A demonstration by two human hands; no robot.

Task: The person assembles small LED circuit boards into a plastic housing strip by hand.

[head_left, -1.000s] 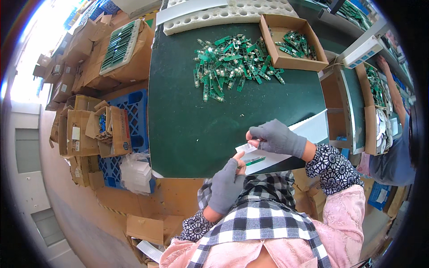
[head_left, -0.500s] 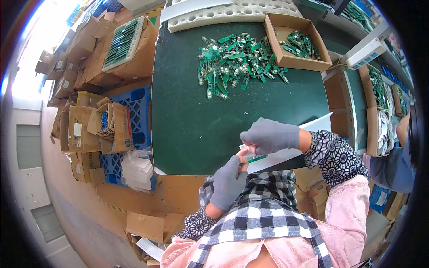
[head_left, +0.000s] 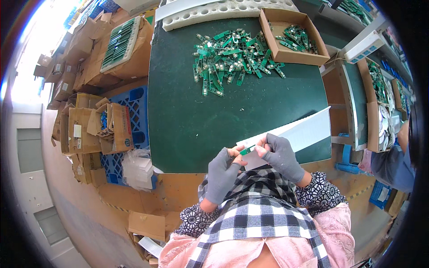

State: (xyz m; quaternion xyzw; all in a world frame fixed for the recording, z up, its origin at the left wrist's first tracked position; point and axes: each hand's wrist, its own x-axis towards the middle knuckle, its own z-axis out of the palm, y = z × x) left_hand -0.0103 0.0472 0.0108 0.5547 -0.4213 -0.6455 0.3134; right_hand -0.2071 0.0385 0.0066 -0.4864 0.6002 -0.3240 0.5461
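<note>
The fingers of the left hand, in a grey fingerless glove, are pressed together on one end of a small green circuit-board strip; the right hand, gloved the same way, pinches the other end. The strip hangs just above the near edge of the dark green bench, against a long white plastic tray that lies slanted toward the near right corner.

From where I stand, the risk looks like this: the strip is thin and held only at its tips, so a slack pinch could let it drop off the near edge onto the floor. The tray overhangs the right edge a little, and a nudge from the right wrist might tip it.

Left of the bench, an open cardboard carton holds a rack of green boards in rows, and smaller opened cartons stand by a blue pallet. At the far edge a loose heap of green boards lies bare on the bench. In the far right corner an open cardboard box holds more of them.
</note>
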